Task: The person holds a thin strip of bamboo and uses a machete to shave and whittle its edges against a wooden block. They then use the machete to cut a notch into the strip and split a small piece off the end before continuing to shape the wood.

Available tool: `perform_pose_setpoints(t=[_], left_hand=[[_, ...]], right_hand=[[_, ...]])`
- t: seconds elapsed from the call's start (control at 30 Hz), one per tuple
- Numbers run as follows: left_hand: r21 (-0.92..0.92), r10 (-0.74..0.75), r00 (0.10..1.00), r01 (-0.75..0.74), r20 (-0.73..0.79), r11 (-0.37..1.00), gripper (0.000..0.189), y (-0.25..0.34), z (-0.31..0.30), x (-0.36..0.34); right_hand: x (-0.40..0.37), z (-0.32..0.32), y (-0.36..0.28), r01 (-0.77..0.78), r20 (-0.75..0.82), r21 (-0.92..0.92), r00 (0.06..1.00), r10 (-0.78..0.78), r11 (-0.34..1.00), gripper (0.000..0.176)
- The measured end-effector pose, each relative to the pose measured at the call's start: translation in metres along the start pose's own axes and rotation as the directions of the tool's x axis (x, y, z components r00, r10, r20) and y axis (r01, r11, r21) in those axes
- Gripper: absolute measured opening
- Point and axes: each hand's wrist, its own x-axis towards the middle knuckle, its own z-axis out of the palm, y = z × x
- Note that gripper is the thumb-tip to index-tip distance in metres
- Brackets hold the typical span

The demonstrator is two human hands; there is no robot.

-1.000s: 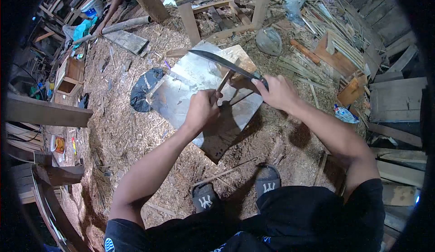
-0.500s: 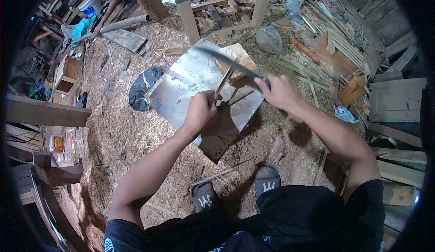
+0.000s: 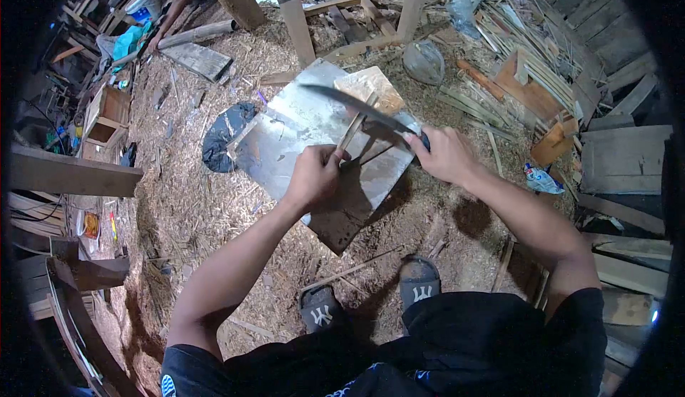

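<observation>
Near the middle of the view, my left hand (image 3: 315, 174) is closed around the lower end of a thin wooden stick (image 3: 350, 131), which tilts up and to the right. My right hand (image 3: 444, 156) grips the dark handle of a long curved knife (image 3: 357, 103). Its blade points up-left and crosses the upper part of the stick; whether they touch, I cannot tell. Both hands are above a grey metal-like sheet (image 3: 285, 129). A light wooden block (image 3: 371, 87) rests on the sheet's upper right part, behind the blade.
Wood shavings (image 3: 207, 233) cover the ground. A black plastic bag (image 3: 220, 140) lies left of the sheet. A wooden frame (image 3: 296, 29) stands ahead, wood strips (image 3: 528, 47) are piled at the right, and another person's arm (image 3: 173, 17) reaches down at the upper left.
The knife has dropped slightly along the stick, and my right hand is a little lower and further right. More of the wooden block shows. My left hand has hardly moved.
</observation>
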Motion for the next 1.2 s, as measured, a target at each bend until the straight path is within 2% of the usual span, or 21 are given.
perform_pose_setpoints(t=[0.07,0.1,0.13,0.17,0.23,0.33,0.43,0.47,0.53,0.57,0.67,0.7,0.73,0.8,0.87,0.93,0.97,1.0,1.07,1.13,1.2], left_hand=[[-0.02,-0.02,1.0,0.021,0.022,1.0,0.03,-0.003,-0.001,0.005],[-0.182,-0.114,0.988,0.132,0.108,0.974,0.03,0.002,-0.005,0.004],[-0.326,-0.193,0.958,0.255,0.21,0.91,0.031,0.006,-0.008,0.004],[-0.322,-0.193,0.958,0.254,0.211,0.912,0.031,0.004,-0.008,0.005],[-0.391,-0.213,0.948,0.293,0.236,0.873,0.03,-0.002,-0.006,0.006],[-0.425,-0.209,0.937,0.316,0.281,0.848,0.03,0.002,-0.01,0.005],[-0.396,-0.267,0.925,0.359,0.269,0.845,0.03,0.014,-0.015,0.001],[-0.395,-0.272,0.923,0.365,0.273,0.843,0.03,0.008,-0.012,0.003],[-0.388,-0.235,0.943,0.313,0.236,0.867,0.03,-0.008,-0.004,0.009],[-0.391,-0.233,0.944,0.311,0.235,0.866,0.03,-0.005,-0.006,0.007],[-0.409,-0.233,0.93,0.338,0.285,0.848,0.031,0.002,-0.014,0.007],[-0.414,-0.229,0.93,0.337,0.287,0.846,0.031,0.0,-0.014,0.006],[-0.423,-0.227,0.93,0.338,0.29,0.841,0.031,-0.003,-0.014,0.004],[-0.428,-0.234,0.926,0.348,0.298,0.834,0.031,-0.004,-0.015,0.005],[-0.432,-0.229,0.924,0.349,0.305,0.832,0.031,0.0,-0.014,0.007],[-0.405,-0.246,0.925,0.352,0.291,0.844,0.031,0.003,-0.016,0.004],[-0.401,-0.251,0.922,0.358,0.294,0.843,0.031,-0.004,-0.014,0.006],[-0.413,-0.243,0.931,0.341,0.273,0.845,0.031,-0.012,-0.009,0.009],[-0.43,-0.228,0.941,0.319,0.249,0.845,0.031,-0.014,-0.006,0.01],[-0.474,-0.236,0.928,0.352,0.287,0.807,0.031,-0.002,-0.008,0.007],[-0.466,-0.263,0.9,0.409,0.347,0.784,0.031,0.013,-0.023,0.003]], right_hand=[[0.004,0.004,-0.001,-0.044,-0.076,0.018,0.996,0.045,0.999,0.057],[0.003,0.0,-0.003,-0.046,-0.081,0.019,0.996,0.048,0.999,0.057],[-0.001,-0.003,-0.007,-0.01,-0.008,-0.009,1.0,0.01,1.0,0.057],[-0.003,-0.007,-0.011,0.03,0.067,-0.035,0.997,-0.028,0.999,0.058],[0.003,0.0,-0.002,0.011,0.037,-0.003,0.999,-0.011,1.0,0.059],[0.015,-0.002,0.002,-0.067,-0.042,0.096,0.997,0.072,0.993,0.06],[0.007,0.005,0.007,0.088,-0.036,-0.067,0.995,-0.09,0.994,0.061],[0.007,0.005,0.005,0.087,-0.031,-0.064,0.996,-0.089,0.994,0.061],[0.01,-0.001,0.002,-0.064,0.088,0.113,0.995,0.054,0.992,0.06],[0.019,-0.002,0.0,-0.078,0.033,0.13,0.997,0.074,0.988,0.059],[0.012,-0.012,0.001,-0.041,0.066,0.057,0.997,0.038,0.997,0.057],[0.006,-0.005,0.003,0.047,0.018,-0.083,0.999,-0.045,0.995,0.058],[0.007,-0.002,0.003,0.048,0.026,-0.078,0.999,-0.046,0.996,0.058],[0.014,-0.003,0.006,-0.077,0.0,0.041,0.997,0.077,0.996,0.057],[0.016,-0.004,0.008,-0.065,-0.091,0.002,0.994,0.065,0.998,0.057],[0.004,-0.01,-0.001,-0.043,0.045,-0.009,0.998,0.043,0.999,0.056],[-0.003,-0.008,-0.002,0.088,0.02,-0.076,0.996,-0.087,0.993,0.058],[-0.002,-0.006,-0.001,0.086,0.024,-0.075,0.996,-0.085,0.993,0.058],[0.007,0.0,0.003,-0.043,0.03,0.052,0.999,0.041,0.998,0.058],[0.014,0.006,0.007,-0.06,-0.051,0.075,0.997,0.064,0.995,0.059],[0.003,-0.007,-0.011,-0.023,0.114,-0.019,0.993,0.025,1.0,0.059]])
